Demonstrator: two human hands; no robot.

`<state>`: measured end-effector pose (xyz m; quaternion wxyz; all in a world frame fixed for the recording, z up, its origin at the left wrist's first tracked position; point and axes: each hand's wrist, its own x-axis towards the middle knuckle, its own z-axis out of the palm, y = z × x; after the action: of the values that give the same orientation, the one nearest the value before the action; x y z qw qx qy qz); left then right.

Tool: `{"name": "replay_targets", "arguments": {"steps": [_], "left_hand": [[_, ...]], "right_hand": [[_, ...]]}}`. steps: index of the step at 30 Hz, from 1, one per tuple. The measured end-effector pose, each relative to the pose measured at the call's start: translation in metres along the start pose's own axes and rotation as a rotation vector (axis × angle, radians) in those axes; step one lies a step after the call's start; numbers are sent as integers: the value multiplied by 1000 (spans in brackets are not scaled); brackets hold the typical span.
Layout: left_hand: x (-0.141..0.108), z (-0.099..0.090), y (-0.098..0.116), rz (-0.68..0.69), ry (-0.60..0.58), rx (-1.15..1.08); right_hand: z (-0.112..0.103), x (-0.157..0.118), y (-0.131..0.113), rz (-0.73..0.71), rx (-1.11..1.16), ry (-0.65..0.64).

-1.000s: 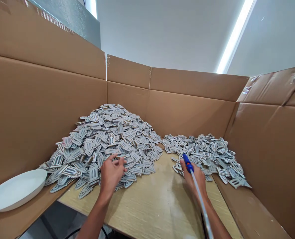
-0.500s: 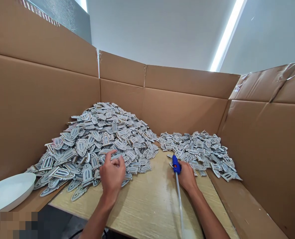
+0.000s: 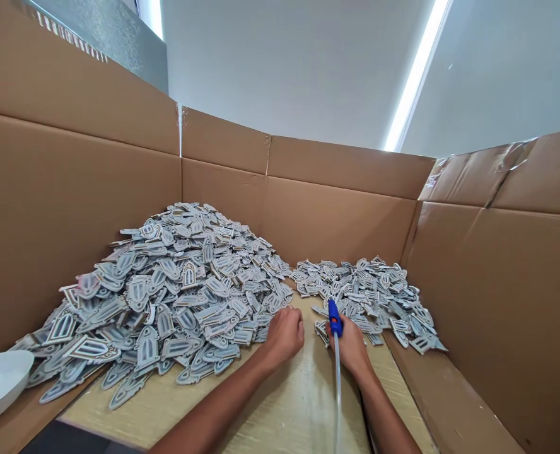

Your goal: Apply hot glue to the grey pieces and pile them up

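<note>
My right hand (image 3: 349, 343) is wrapped around a blue hot glue gun (image 3: 334, 316), with a long translucent glue stick (image 3: 338, 384) trailing back from it toward me. Its nozzle end points away, toward the smaller pile of pieces (image 3: 369, 287). Over the middle of the table, my left hand (image 3: 285, 333) is closed, its fingers curled inward; whatever they hold, if anything, is hidden. Left of it rises a large heap of flat grey-white arched window-shaped pieces (image 3: 190, 302), some with brown-edged patterns. One similar piece (image 3: 322, 331) lies beside my right hand.
Tall cardboard walls (image 3: 81, 189) stand around the back and sides of the wooden table (image 3: 280, 410). A white bowl (image 3: 0, 384) sits at the left edge. A cardboard strip (image 3: 445, 391) runs along the right side.
My left hand has moved right, away from the big heap toward the glue gun, and its fingers have closed. My right hand keeps its hold on the glue gun. The view has shifted slightly.
</note>
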<state>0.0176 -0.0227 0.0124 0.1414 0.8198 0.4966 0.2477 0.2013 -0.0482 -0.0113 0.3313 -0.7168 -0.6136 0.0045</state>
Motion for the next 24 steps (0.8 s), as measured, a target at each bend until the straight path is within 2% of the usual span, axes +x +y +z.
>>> {"name": "replay_targets", "arguments": {"steps": [5,15,20,24], "left_hand": [[-1,22,-9,186,-18,-141],[2,41,-14,277,-82,-333],[2,39,-11,190,-28,-426],[3,34,-9,166,-6,-573]], "right_hand": [[5,1,5,26,-48,2],[4,-3,-5,-34,89,-36],[4,-8,-17,-24,254,-8],[4,-10,-22,-76,473,-79]]}}
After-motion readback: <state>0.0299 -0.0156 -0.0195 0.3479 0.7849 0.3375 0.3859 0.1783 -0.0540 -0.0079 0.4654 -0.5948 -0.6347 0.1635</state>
